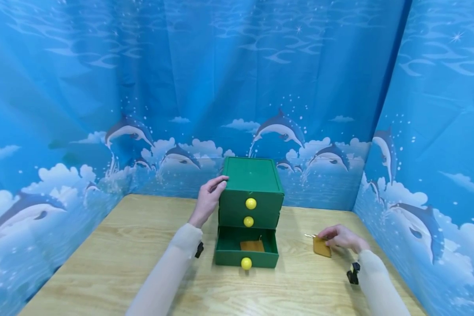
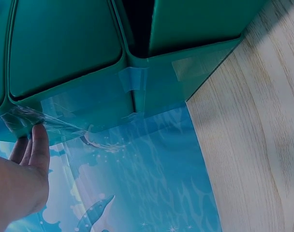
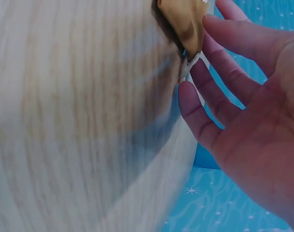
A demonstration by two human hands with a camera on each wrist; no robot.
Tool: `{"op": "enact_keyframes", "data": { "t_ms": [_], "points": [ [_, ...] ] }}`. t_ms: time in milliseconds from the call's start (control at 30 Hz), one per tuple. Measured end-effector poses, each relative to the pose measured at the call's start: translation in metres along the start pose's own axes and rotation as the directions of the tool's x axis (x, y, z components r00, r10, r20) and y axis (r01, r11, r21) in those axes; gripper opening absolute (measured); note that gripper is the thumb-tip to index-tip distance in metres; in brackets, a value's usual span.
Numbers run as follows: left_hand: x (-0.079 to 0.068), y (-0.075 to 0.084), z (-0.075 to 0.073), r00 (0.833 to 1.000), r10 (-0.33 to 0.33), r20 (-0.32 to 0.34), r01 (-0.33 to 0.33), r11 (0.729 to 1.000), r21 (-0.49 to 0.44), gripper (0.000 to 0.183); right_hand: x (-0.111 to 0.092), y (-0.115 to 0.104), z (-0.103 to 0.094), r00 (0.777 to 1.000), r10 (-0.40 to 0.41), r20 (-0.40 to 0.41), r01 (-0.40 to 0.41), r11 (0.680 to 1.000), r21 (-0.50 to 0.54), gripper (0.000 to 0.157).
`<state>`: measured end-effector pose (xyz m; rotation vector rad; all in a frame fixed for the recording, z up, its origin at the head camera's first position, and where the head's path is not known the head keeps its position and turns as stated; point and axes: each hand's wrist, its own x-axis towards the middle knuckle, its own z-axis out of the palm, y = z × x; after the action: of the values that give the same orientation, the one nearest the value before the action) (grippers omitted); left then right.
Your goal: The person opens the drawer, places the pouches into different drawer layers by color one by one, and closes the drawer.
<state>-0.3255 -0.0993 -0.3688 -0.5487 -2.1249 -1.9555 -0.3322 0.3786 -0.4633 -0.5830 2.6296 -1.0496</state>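
A small green drawer cabinet (image 1: 250, 175) with yellow round knobs stands on the table, its bottom drawer (image 1: 225, 259) pulled out. Inside that drawer lies a flat brown piece (image 1: 250, 245) with a small metallic bit at its upper edge. My left hand (image 1: 210, 199) touches the cabinet's upper left side; the left wrist view shows its fingertips (image 2: 39, 133) against clear tape there. To the right of the cabinet, my right hand (image 1: 341, 238) pinches a small brown pouch-like item (image 1: 321, 248) by its edge, low over the table. A silvery strip (image 1: 310, 235) sticks out from it.
The wooden table (image 1: 142, 245) runs back to a blue dolphin-print curtain (image 1: 205, 109), which also hangs along the right side. Dark wrist devices sit on both forearms. The cabinet's middle and top drawers are closed.
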Motion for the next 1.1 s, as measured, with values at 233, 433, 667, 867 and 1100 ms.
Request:
{"op": "enact_keyframes", "data": {
  "t_ms": [233, 433, 667, 867, 1100],
  "points": [
    [0.008, -0.015, -0.001, 1.000, -0.004, -0.011, 0.004, 1.000, 0.001, 0.039, 0.000, 0.001, 0.003, 0.999, 0.034, 0.024, -0.035, 0.999, 0.036, 0.036],
    [0.014, -0.031, -0.001, 1.000, 0.015, -0.024, -0.016, 1.000, -0.010, 0.041, 0.002, 0.001, 0.007, 0.997, -0.014, 0.075, 0.014, 1.000, -0.008, 0.038],
    [0.014, -0.032, -0.001, 0.998, 0.045, -0.054, -0.045, 0.999, 0.003, 0.039, 0.002, 0.000, 0.010, 0.996, 0.011, 0.093, -0.008, 1.000, -0.030, 0.036],
    [0.013, -0.032, 0.000, 0.998, 0.038, -0.053, -0.038, 0.999, 0.012, 0.039, -0.002, -0.002, 0.012, 0.992, 0.068, 0.103, -0.074, 0.996, 0.054, 0.037],
    [0.012, -0.031, 0.002, 0.998, 0.037, -0.055, -0.037, 0.999, 0.010, 0.038, -0.002, -0.007, 0.016, 0.986, 0.069, 0.149, -0.096, 0.978, 0.184, 0.036]
  ]
}}
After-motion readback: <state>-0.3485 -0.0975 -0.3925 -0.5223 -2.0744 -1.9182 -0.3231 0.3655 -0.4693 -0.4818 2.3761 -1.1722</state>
